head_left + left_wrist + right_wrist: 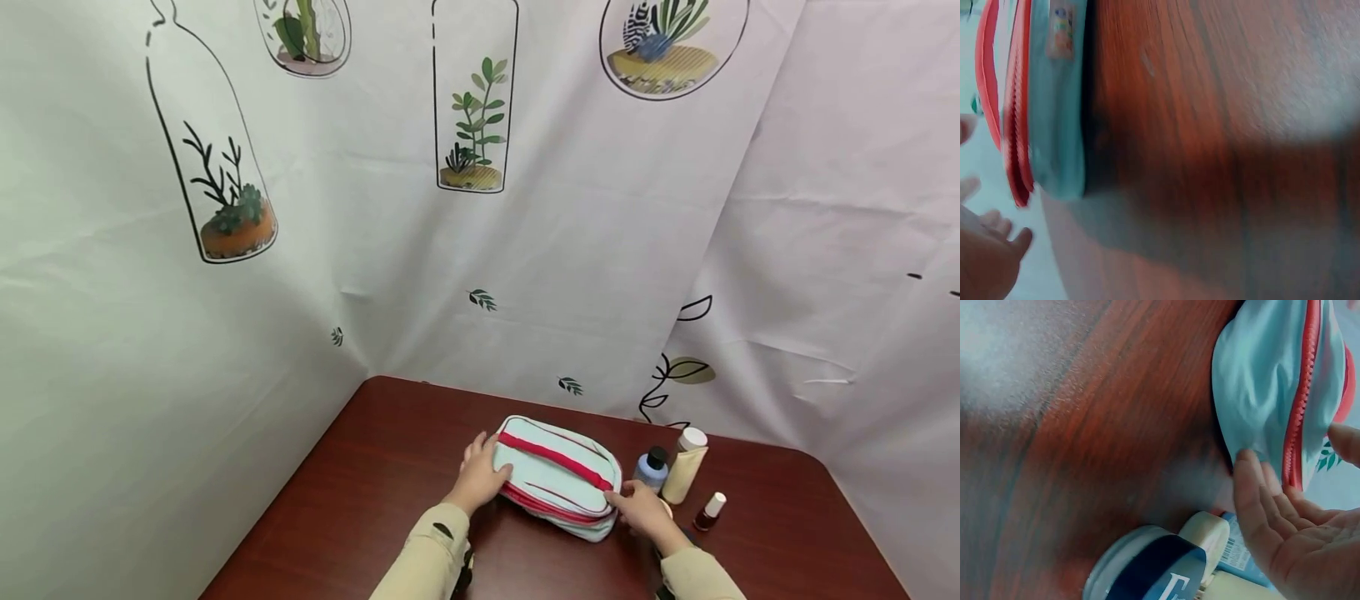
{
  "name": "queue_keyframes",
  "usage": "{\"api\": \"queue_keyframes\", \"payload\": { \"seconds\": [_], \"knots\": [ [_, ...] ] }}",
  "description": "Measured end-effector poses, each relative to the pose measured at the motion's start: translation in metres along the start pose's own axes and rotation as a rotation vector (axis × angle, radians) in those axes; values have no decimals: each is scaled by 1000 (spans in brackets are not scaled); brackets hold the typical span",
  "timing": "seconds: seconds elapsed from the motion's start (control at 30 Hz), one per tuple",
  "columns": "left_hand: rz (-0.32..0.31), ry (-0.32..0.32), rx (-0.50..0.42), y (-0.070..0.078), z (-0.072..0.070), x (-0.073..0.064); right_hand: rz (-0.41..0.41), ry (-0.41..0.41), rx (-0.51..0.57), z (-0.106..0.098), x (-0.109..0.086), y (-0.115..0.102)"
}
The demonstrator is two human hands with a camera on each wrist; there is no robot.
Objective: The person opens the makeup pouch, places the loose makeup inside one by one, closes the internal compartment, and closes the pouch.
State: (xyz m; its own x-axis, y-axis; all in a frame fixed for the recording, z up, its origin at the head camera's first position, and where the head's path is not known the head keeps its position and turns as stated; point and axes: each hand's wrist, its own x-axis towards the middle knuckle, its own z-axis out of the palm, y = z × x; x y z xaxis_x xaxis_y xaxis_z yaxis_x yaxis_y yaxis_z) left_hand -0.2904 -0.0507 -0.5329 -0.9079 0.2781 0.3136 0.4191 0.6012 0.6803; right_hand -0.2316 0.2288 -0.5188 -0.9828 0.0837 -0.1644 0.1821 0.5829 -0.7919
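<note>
A pale mint zippered pouch (551, 482) with a red carrying strap (555, 457) lies on the table, its top face up. My left hand (480, 475) is at the pouch's left end, the thumb by its top edge. In the left wrist view, the fingers of that hand are spread beside the red zipper (1021, 112). My right hand (645, 510) touches the pouch's right end. Seen from the right wrist, its fingertips lie against the fabric side (1254, 381), with the thumb near the upper edge. The pouch's zipper looks closed along the visible side.
Right of the pouch stand a blue bottle with a black cap (651, 472), a cream tube (682, 477) and a white-capped container (692, 439). A small dark nail polish bottle (708, 512) is farther right. A jar with a dark band (1160, 569) sits near my right hand.
</note>
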Motion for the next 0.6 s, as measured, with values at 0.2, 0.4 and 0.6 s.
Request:
{"api": "queue_keyframes", "payload": {
  "seconds": [0.2,0.4,0.6],
  "knots": [
    [-195,-53,-104,-8,-7,0,-22,60,11,5,-5,-9],
    [-132,-66,-122,-13,-16,-2,-63,107,26,5,-4,-5],
    [-153,-208,-263,-18,-19,-5,-81,91,-50,3,-10,-1]
  ]
}}
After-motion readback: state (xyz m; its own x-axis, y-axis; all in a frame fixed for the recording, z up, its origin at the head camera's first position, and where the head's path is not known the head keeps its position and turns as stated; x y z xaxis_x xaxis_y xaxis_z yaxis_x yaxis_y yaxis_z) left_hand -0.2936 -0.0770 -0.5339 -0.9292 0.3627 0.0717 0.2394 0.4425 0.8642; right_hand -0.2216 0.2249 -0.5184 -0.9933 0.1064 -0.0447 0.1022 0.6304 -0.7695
